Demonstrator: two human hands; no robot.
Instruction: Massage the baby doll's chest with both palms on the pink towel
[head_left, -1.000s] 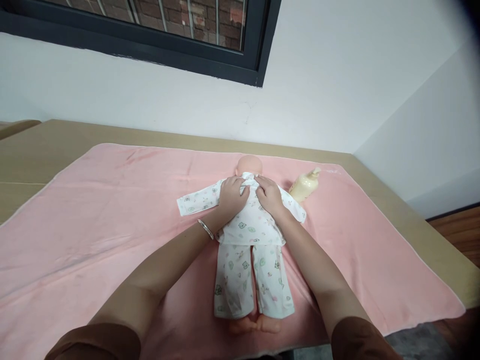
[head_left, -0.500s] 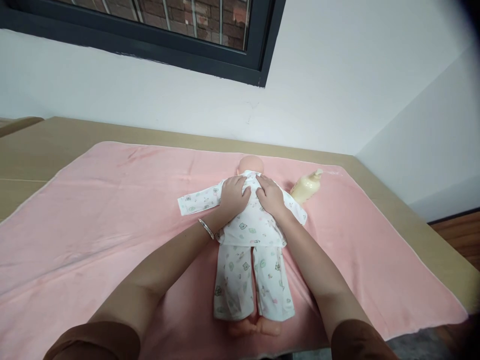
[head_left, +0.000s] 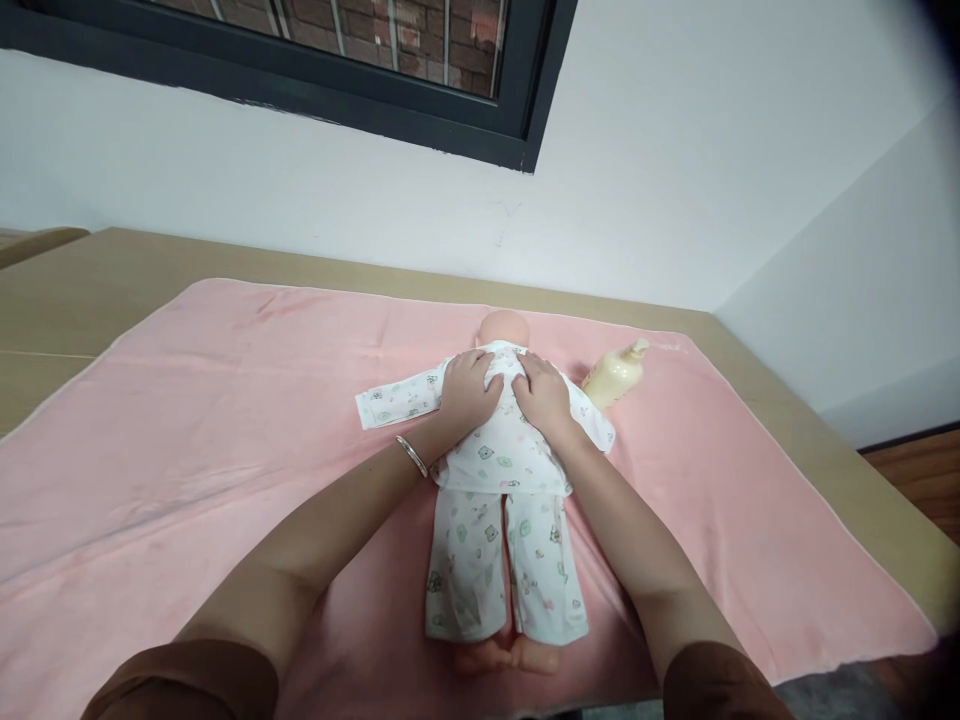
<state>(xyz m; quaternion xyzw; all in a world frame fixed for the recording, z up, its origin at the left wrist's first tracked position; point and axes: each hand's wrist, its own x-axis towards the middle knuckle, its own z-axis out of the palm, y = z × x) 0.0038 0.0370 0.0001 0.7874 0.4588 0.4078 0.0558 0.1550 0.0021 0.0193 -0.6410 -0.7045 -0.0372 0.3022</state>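
A baby doll [head_left: 501, 328] in white printed pyjamas [head_left: 499, 520] lies on a pink blanket [head_left: 225, 420], head away from me and feet toward me. My left hand [head_left: 466, 392] rests flat on the doll's left shoulder and upper body, fingers stretched out. A silver bangle [head_left: 411, 456] circles that wrist. My right hand [head_left: 541, 395] lies flat beside it on the right side of the doll's upper body, fingers also spread. Neither hand holds anything. The doll's bare feet [head_left: 508, 655] stick out near the blanket's front edge.
A cream-coloured bottle [head_left: 613, 374] lies on its side on the blanket just right of the doll's shoulder. The blanket covers a tan table [head_left: 90, 290] set against a white wall under a dark-framed window [head_left: 360, 70]. Wood floor [head_left: 915, 480] shows at the right.
Both hands stay pressed on the doll's upper body. Only the view has shifted slightly.
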